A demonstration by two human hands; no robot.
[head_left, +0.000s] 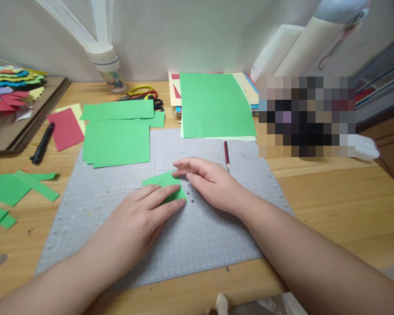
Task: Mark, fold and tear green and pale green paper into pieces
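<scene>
On the grey cutting mat [216,236] lies a small green paper piece [162,180], partly covered by my hands. My left hand [147,208] rests on it from the left, fingers stretched out and pressing it against the mat. At its far right corner, my right hand [206,179] touches the paper with extended fingertips, the thumb held a little apart. Whether the piece is folded I cannot tell. Small dark crumbs [192,200] dot the mat between my hands. Beyond my right hand lies a dark red pencil [226,155].
Green sheets [118,142] and scissors [144,92] lie back left; a larger green sheet [216,105] tops a paper stack. Green scraps [11,190], a black marker [42,144] and a red card [66,129] are left. A paper cup [108,70] stands by the wall. A blurred patch hides the right.
</scene>
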